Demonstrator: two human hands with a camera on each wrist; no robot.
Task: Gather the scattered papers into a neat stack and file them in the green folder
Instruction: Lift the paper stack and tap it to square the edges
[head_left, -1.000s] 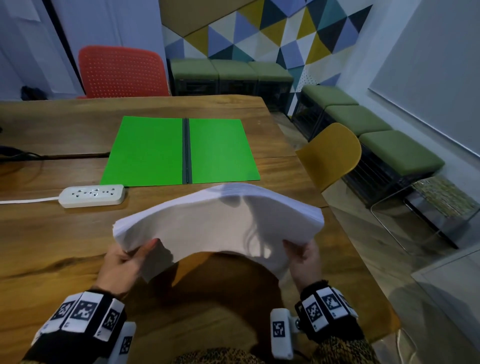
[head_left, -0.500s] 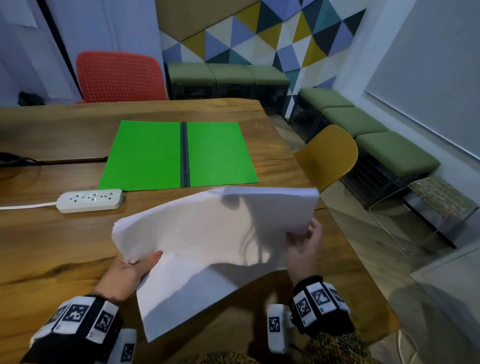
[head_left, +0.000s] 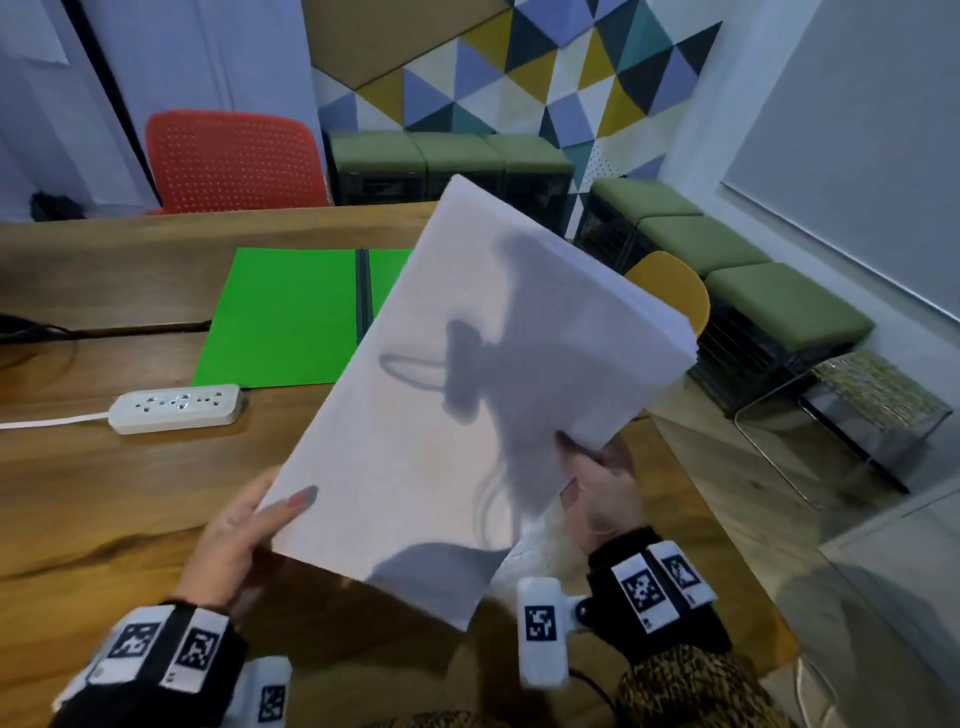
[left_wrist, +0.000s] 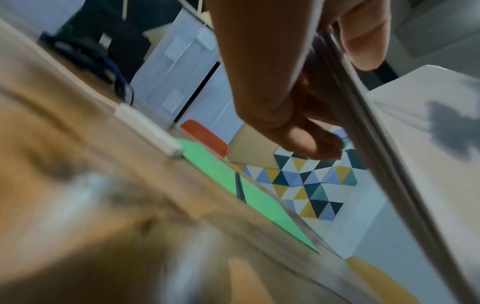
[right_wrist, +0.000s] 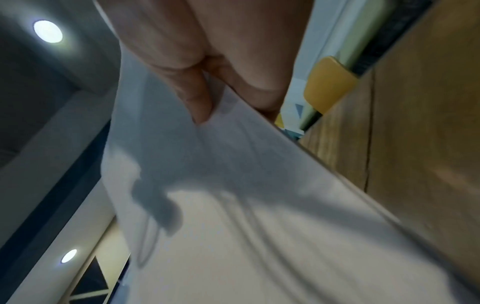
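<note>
A thick stack of white papers (head_left: 467, 405) is raised off the wooden table (head_left: 104, 493), tilted up on end toward me. My left hand (head_left: 244, 525) pinches its lower left edge, thumb on the front face; in the left wrist view the stack's edge (left_wrist: 374, 148) runs between thumb and fingers. My right hand (head_left: 597, 483) grips the right edge, its thumb pressed on the sheet (right_wrist: 233, 185) in the right wrist view. The green folder (head_left: 291, 317) lies open and flat on the table behind the stack, its right half hidden by the papers.
A white power strip (head_left: 176, 408) with its cord lies left of the folder's near corner. A red chair (head_left: 234, 161) stands at the far side, a yellow chair (head_left: 675, 291) at the table's right edge. Green benches (head_left: 779, 301) line the walls.
The stack went from sagging flat between both hands to being turned and lifted upright. My right hand rose and the papers now cover the folder's right half.
</note>
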